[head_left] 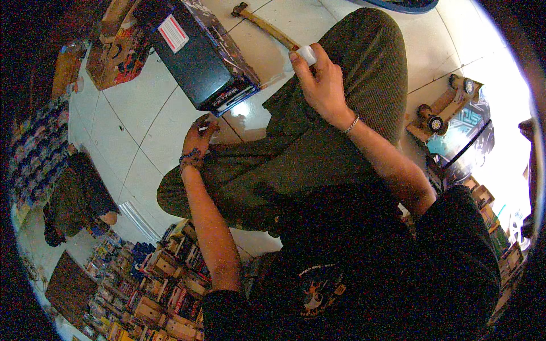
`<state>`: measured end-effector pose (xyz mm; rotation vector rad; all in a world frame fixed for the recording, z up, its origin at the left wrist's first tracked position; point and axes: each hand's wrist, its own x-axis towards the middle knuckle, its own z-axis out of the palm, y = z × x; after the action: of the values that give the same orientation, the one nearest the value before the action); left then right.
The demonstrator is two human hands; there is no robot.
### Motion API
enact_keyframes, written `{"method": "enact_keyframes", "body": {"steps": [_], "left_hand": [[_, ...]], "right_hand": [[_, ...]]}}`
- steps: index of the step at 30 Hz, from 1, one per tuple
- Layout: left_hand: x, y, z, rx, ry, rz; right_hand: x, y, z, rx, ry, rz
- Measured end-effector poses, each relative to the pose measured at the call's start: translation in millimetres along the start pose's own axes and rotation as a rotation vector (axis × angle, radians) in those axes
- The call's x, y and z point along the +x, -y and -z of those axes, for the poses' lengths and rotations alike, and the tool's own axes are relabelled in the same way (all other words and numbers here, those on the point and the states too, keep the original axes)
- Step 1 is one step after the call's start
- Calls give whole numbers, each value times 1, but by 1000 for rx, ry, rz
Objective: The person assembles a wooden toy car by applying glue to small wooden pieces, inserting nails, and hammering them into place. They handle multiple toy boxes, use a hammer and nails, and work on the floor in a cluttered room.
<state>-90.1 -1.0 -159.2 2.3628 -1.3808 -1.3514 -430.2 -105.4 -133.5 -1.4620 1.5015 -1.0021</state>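
Note:
My right hand (325,85) is raised over my right knee, thumb and fingers closed on a small white rounded piece, perhaps a cap (307,55). Just beyond it a hammer (264,25) with a yellowish handle lies on the floor, the handle's end passing behind the white piece. My left hand (197,139) is low by my left shin, its fingers curled together. A tiny pale bit shows at those fingers, too small to name. Close in front of that hand lies a long black box (199,71) with a white and red label.
Pale floor tiles (128,145) spread around my folded legs (364,74). A skateboard (441,111) with its wheels up lies at the right. An open cardboard box (116,62) stands at the far left. Shelves of many small packages (153,284) fill the lower left. A blue rim (409,7) shows at the top.

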Motion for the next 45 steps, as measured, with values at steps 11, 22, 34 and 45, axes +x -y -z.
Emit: {"method": "enact_keyframes", "body": {"steps": [11,22,34,45], "left_hand": [[-4,-34,-10,-183,-109,-236],[-6,-69,-23,-65,-54,-371],[23,-76,-51,9,-33,-704],[24,-74,-47,98,134,-565]], "right_hand": [[1,0,0,-10,-8,-5],[-16,33,26,211,-195,-63],[-47,57,-9,-102,-117,219],[-54,72,-36,-311,-77,634]]}}
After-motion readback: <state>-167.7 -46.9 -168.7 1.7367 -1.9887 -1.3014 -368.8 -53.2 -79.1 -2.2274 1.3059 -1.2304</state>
